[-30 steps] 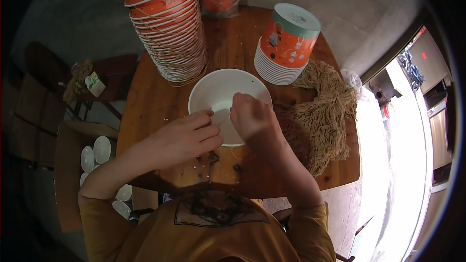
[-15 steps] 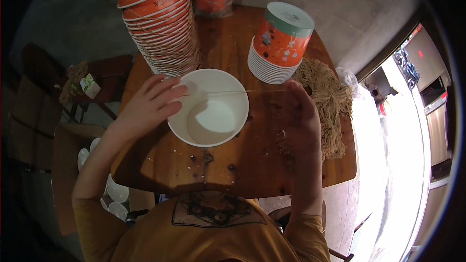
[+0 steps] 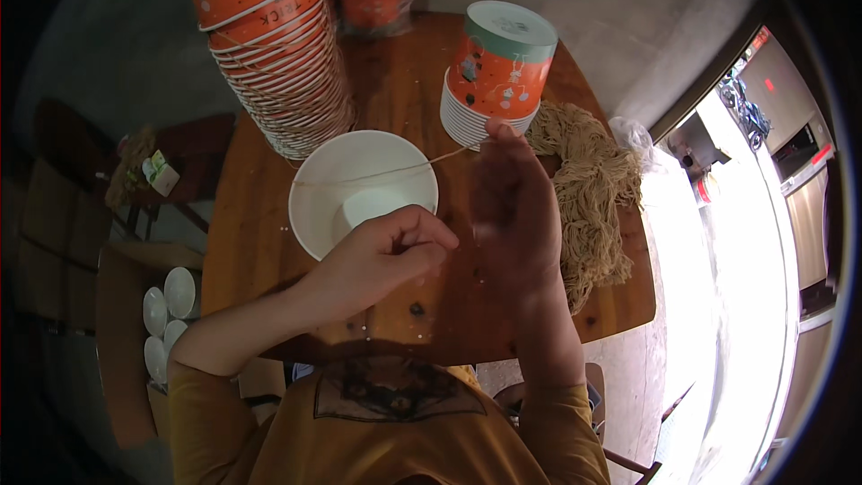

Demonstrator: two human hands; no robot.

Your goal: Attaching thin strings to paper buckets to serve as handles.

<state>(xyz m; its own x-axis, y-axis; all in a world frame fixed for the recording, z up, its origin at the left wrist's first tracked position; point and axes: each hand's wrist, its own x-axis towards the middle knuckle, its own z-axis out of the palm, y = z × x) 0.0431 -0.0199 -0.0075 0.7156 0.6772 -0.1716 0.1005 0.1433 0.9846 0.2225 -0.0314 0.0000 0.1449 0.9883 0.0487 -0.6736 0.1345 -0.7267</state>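
Observation:
A white paper bucket [image 3: 314,162] stands mouth up on the wooden table in front of me. A thin brown string [image 3: 386,174] stretches over its mouth, sagging slightly. My right hand [image 3: 516,207], right of the bucket, pinches the string at its raised fingertips; its palm lies in shadow. Near the bucket's front rim is my left hand [image 3: 391,251], fingers curled in toward the thumb and pointing at the right hand. Whatever those fingers hold, if anything, is hidden. The string's left end appears loose by the bucket's left wall.
A tall stack of orange buckets [image 3: 269,63] rises at the back left, strings among the rims. Upside-down buckets [image 3: 498,72] stand at the back right, beside a tangled bundle of brown string [image 3: 588,189]. A cardboard box [image 3: 126,332] with white bowl-like items [image 3: 180,292] sits lower left.
My left hand has moved right and down from the bucket's left rim, its spread fingers now curled. My right hand has shifted slightly left. The string, taut before, now sags.

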